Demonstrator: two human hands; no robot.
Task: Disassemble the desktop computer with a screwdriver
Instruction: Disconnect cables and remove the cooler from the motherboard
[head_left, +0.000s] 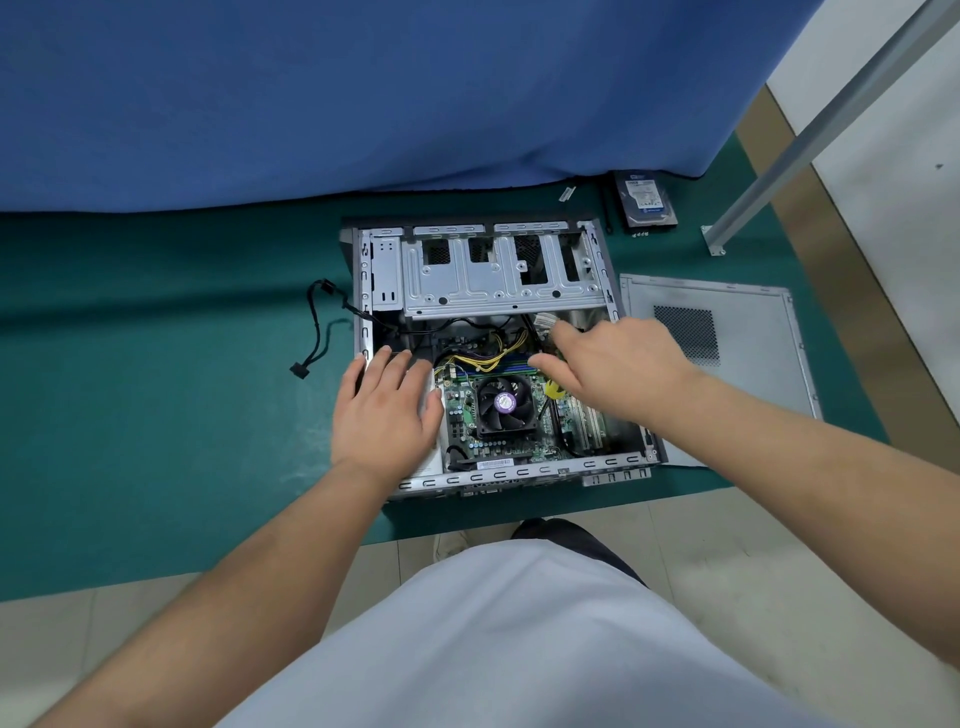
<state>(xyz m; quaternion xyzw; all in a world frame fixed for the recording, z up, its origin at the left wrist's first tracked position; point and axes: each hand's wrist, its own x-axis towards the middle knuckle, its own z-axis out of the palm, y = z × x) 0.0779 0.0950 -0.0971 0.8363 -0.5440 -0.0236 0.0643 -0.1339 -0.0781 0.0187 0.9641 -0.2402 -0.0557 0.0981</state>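
An open desktop computer case (483, 280) lies on its side on a green mat, showing the motherboard and the black CPU fan (504, 404). My left hand (387, 410) rests flat with straight fingers on the power supply at the case's left side. My right hand (618, 366) reaches into the case over the yellow and black cables (488, 358), fingers spread and holding nothing. A screwdriver with a yellow and black handle (555, 391) lies inside the case under my right hand, mostly hidden.
The removed grey side panel (727, 364) lies right of the case. A hard drive (647, 200) and small screws sit at the back right. A loose black cable (317, 332) trails left of the case. A blue cloth hangs behind, and a metal leg stands at right.
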